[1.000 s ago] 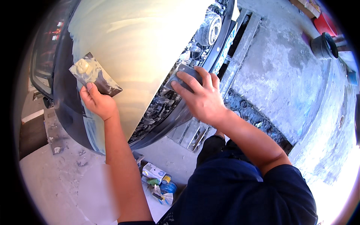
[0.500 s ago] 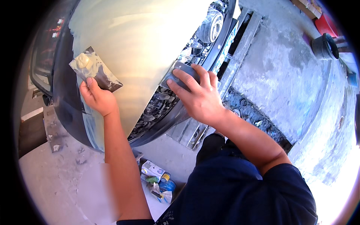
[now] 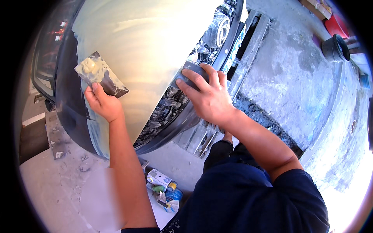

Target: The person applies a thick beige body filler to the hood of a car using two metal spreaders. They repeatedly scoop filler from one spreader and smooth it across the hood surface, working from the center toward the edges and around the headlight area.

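Note:
My left hand (image 3: 101, 101) is closed on a square metal plate (image 3: 116, 84) that carries a lump of pale cream filler (image 3: 90, 66). It is held over a car hood (image 3: 132, 39) coated in cream over dark paint. My right hand (image 3: 208, 97) grips a dark grey flat spreader (image 3: 198, 70), thumb and fingers pressed on it, at the hood's right edge. Whether the blade touches the hood is hard to tell. Beside that edge the exposed engine bay (image 3: 163, 112) shows machinery and a dark bumper rim (image 3: 182, 128).
A concrete floor (image 3: 283, 85) with a recessed channel (image 3: 248, 46) lies to the right. A black bucket (image 3: 334, 48), red tub (image 3: 336, 25) and blue container (image 3: 364, 81) stand at the upper right. Several cans and packages (image 3: 165, 186) lie below the car near my legs.
My right hand and spreader have shifted slightly up along the hood edge. My left hand with the plate has moved a little up, then to the right.

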Demonstrator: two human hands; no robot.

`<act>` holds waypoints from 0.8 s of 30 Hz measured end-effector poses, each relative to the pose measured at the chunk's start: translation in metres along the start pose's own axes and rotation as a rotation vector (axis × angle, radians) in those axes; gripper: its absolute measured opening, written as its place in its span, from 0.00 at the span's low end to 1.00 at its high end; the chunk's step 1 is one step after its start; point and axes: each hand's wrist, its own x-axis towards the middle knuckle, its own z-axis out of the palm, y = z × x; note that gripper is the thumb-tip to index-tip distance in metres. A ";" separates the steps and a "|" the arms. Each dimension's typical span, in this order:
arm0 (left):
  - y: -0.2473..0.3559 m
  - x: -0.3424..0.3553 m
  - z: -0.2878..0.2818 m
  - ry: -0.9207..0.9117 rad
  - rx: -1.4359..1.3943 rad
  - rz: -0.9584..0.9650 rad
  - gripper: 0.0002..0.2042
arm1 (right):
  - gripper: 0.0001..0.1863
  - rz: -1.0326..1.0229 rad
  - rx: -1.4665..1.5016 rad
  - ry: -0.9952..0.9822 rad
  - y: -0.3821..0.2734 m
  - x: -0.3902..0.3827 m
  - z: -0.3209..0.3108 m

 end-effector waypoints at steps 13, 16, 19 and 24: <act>-0.001 -0.001 0.000 -0.002 0.020 0.018 0.14 | 0.29 -0.003 -0.011 0.018 0.009 0.003 -0.008; 0.000 -0.001 0.001 -0.006 0.014 0.003 0.14 | 0.29 0.002 -0.028 0.015 0.011 0.006 -0.011; -0.001 0.000 0.000 -0.006 0.012 0.003 0.14 | 0.29 0.000 -0.027 0.006 0.013 0.007 -0.011; 0.001 -0.001 0.004 0.000 0.028 0.005 0.14 | 0.30 0.018 -0.035 -0.004 0.018 0.007 -0.014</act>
